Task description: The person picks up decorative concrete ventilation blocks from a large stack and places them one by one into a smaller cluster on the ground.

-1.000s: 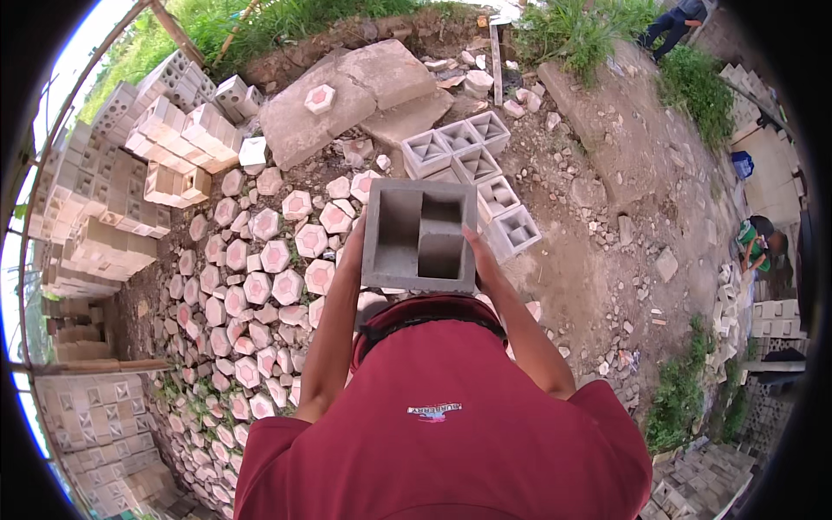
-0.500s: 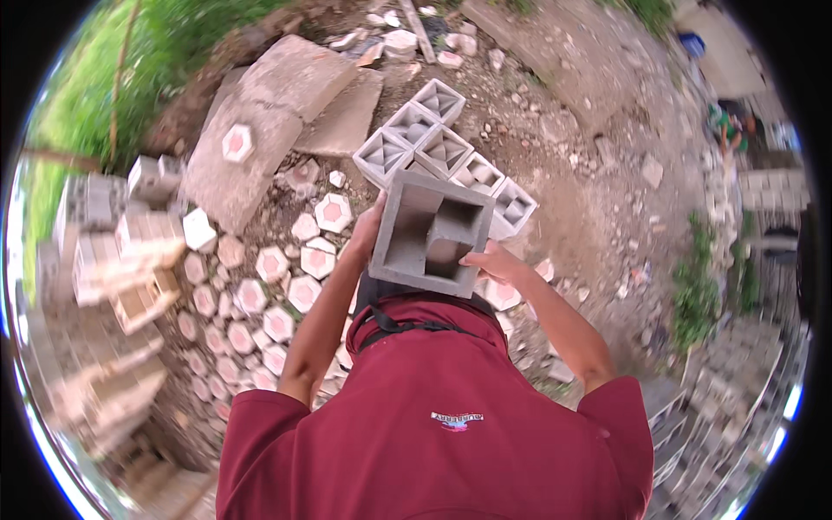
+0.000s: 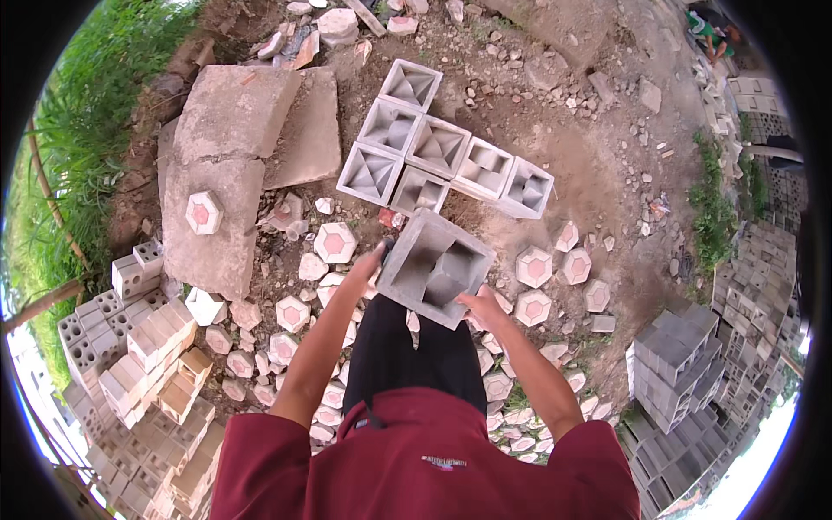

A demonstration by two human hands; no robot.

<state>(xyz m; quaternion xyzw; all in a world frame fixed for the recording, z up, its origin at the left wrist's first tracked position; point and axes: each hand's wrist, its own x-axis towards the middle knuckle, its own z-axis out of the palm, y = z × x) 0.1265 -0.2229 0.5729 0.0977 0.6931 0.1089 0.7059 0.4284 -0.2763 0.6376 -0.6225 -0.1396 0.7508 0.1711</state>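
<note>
A square, hollow grey concrete block [image 3: 407, 256] with curved shapes inside is held in front of my body, tilted, at about thigh height. My left hand [image 3: 370, 260] grips its left side, fingers mostly hidden behind it. At the lower right edge, my right hand [image 3: 485, 307] is closed on the rim. Just beyond stands a group of similar decorative concrete blocks [image 3: 440, 146] on the dirt, set side by side with their patterned openings facing up. The nearest of that group [image 3: 420, 191] lies right past the held block.
Hexagonal pavers [image 3: 335, 243] with pink centres lie scattered around my feet. A broken concrete slab [image 3: 212, 165] leans at the left, one hexagonal paver [image 3: 204, 213] on it. Block stacks stand at left [image 3: 147, 347] and right [image 3: 676, 355]. A person [image 3: 711, 36] is far right.
I have straightened and turned slightly, so more ground and my legs show. The held block has tilted and rotated clockwise, staying in both hands; a block in the group is now uncovered.
</note>
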